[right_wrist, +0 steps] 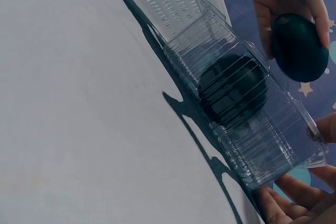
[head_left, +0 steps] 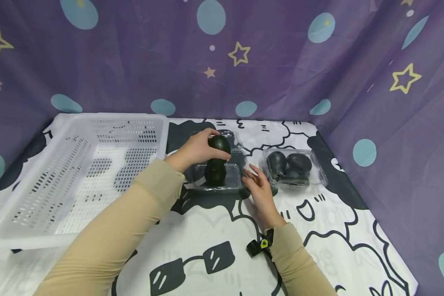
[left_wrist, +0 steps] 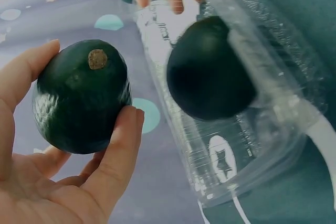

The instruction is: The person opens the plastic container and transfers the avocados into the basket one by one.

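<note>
In the head view my left hand (head_left: 200, 149) grips a dark green avocado (head_left: 220, 144) above an open clear plastic clamshell box (head_left: 231, 172). The left wrist view shows this avocado (left_wrist: 84, 98) with its brown stem scar, thumb and fingers around its sides. A second avocado (head_left: 215, 173) lies inside the box, seen through the ribbed wall in the right wrist view. My right hand (head_left: 260, 191) holds the right end of the box, its thumb at the rim and the other fingers lower on the outside.
To the left stands a large white perforated plastic basket (head_left: 77, 181). Right of my right hand lies another clear clamshell box (head_left: 316, 174) with dark avocados (head_left: 299, 162) inside. A purple patterned curtain (head_left: 281, 61) hangs behind the table, which has a black-and-white cloth (head_left: 207, 230).
</note>
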A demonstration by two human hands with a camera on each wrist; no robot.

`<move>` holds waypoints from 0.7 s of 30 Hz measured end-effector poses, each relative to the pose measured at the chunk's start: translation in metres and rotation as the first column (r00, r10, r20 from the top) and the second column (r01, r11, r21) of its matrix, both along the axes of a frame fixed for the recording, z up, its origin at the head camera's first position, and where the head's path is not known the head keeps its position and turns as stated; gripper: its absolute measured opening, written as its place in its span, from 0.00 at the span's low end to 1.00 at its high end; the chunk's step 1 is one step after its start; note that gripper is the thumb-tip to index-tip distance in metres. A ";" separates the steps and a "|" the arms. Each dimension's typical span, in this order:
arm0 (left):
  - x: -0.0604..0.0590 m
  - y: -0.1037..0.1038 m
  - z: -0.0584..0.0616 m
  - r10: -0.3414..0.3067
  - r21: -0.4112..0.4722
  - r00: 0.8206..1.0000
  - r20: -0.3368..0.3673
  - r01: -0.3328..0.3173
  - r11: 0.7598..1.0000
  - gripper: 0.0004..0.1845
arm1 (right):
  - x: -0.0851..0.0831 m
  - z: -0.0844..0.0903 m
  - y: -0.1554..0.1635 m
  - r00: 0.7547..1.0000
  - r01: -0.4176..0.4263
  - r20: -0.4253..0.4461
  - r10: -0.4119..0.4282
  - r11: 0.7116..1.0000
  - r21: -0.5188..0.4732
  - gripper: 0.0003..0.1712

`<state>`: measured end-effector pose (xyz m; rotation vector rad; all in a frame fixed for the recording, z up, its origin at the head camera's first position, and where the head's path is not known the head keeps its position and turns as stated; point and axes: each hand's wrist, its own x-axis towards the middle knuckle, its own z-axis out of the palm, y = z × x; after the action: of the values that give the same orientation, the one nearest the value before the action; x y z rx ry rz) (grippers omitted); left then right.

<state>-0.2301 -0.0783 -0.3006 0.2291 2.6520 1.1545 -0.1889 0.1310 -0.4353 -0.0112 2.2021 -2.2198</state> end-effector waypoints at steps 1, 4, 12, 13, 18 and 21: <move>0.001 0.000 0.003 0.003 0.003 1.000 -0.004 -0.003 1.000 0.46 | 0.000 0.000 0.000 1.000 0.000 0.000 0.000 1.000 -0.001 0.33; 0.000 -0.002 0.008 0.012 0.023 1.000 -0.010 -0.011 1.000 0.46 | 0.000 0.000 0.000 1.000 0.004 0.003 -0.004 1.000 -0.003 0.32; -0.001 -0.007 0.023 0.040 0.128 0.999 0.028 -0.043 0.991 0.46 | 0.000 0.000 -0.001 1.000 0.023 -0.001 -0.023 1.000 0.004 0.32; -0.001 -0.008 0.025 0.045 0.136 0.999 0.030 -0.049 0.990 0.46 | 0.000 0.000 -0.001 1.000 0.025 -0.002 -0.025 1.000 0.008 0.32; 0.001 -0.013 0.033 0.069 0.156 0.997 0.019 -0.071 0.985 0.45 | 0.000 0.001 -0.002 1.000 0.027 -0.005 -0.027 1.000 0.010 0.32; 0.002 -0.017 0.035 0.081 0.175 0.997 0.012 -0.082 0.981 0.45 | 0.001 0.001 -0.001 1.000 0.025 -0.004 -0.025 1.000 0.012 0.32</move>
<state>-0.2280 -0.0950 -0.2655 0.1495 2.5785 1.4149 -0.1883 0.1296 -0.4341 0.0123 2.2304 -2.2205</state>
